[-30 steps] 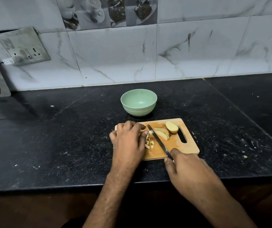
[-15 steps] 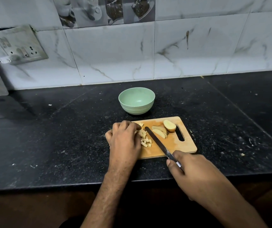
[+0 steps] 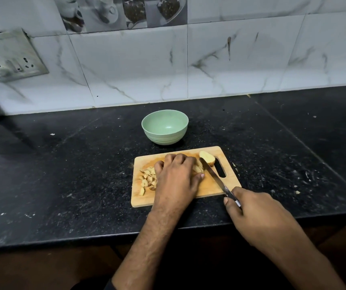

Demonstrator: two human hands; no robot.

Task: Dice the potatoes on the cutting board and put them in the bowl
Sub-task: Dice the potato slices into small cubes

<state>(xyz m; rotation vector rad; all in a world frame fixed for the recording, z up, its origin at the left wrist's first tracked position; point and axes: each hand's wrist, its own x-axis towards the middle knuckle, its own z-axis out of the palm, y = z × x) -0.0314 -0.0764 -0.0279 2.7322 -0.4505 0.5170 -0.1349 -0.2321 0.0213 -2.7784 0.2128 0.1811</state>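
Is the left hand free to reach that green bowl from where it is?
Probably yes. The left hand rests on potato slices, and only bare board and counter lie between it and the bowl.

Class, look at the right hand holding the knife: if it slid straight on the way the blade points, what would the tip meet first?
The right hand aims the knife up-left across the cutting board. Its tip would probably meet the potato piece near the handle slot first; depth is unclear.

The left hand (image 3: 176,177) covers most of the potato slices (image 3: 198,167) at centre frame, so its grip on them cannot be judged. The knife (image 3: 214,176) handle is buried in the right hand (image 3: 256,214). The switchboard (image 3: 10,56) is cut by the left edge.
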